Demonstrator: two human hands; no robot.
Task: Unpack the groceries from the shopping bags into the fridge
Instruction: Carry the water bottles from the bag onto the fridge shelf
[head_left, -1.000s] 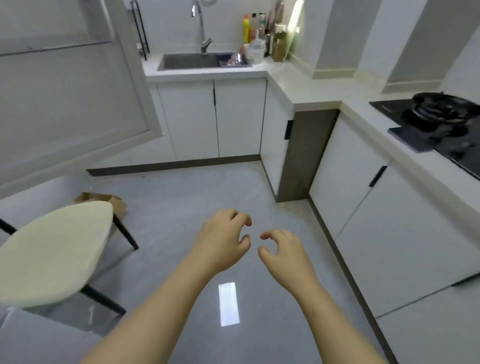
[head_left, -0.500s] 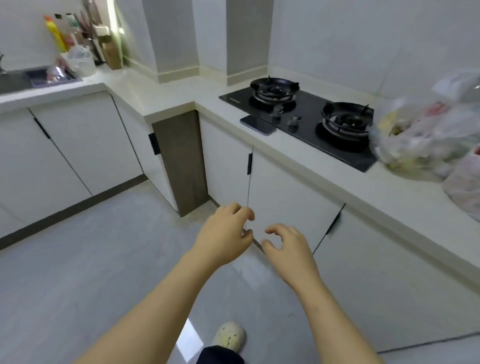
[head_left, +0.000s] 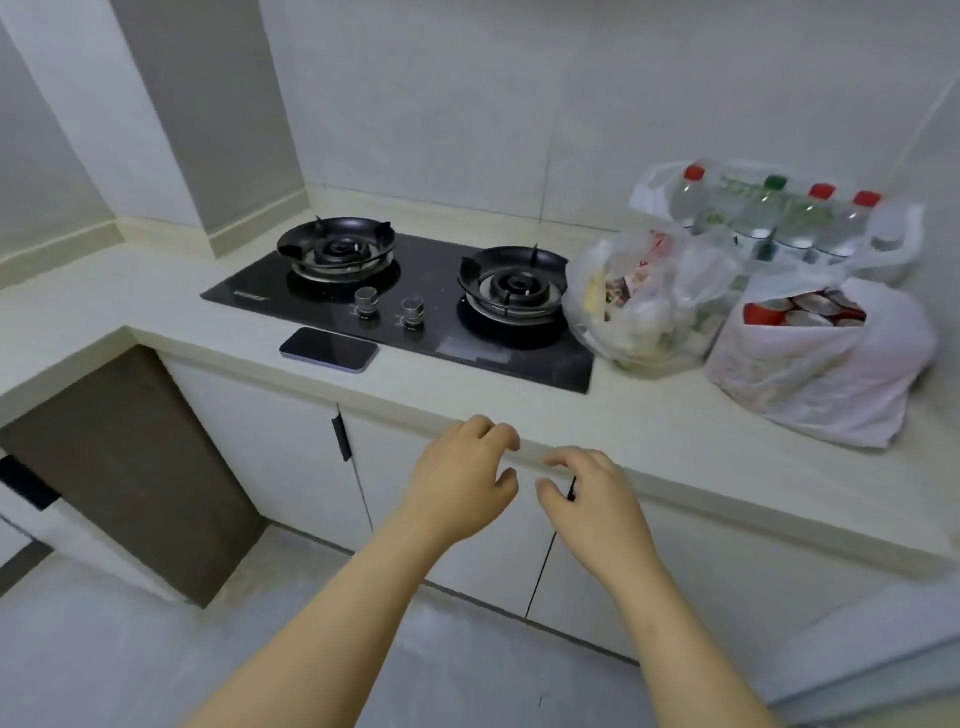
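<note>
Three plastic shopping bags stand on the pale counter (head_left: 649, 415) at the right. A clear bag (head_left: 644, 306) of mixed groceries sits beside the hob. A white bag (head_left: 821, 364) holding red cans is nearest the counter's front. Behind them a bag of water bottles (head_left: 779, 218) with red and green caps leans at the wall. My left hand (head_left: 462, 478) and my right hand (head_left: 592, 499) hover side by side in front of the counter edge, fingers curled and apart, holding nothing. The fridge is out of view.
A black two-burner gas hob (head_left: 405, 301) is set into the counter left of the bags. A dark phone (head_left: 330, 349) lies at the hob's front edge. White cabinet doors (head_left: 291, 441) run below, with grey floor (head_left: 130, 649) in front.
The view has swung right from the sink and chair to the hob and the bags, which are now sharp and closer. Both hands stay empty and held out in front.
</note>
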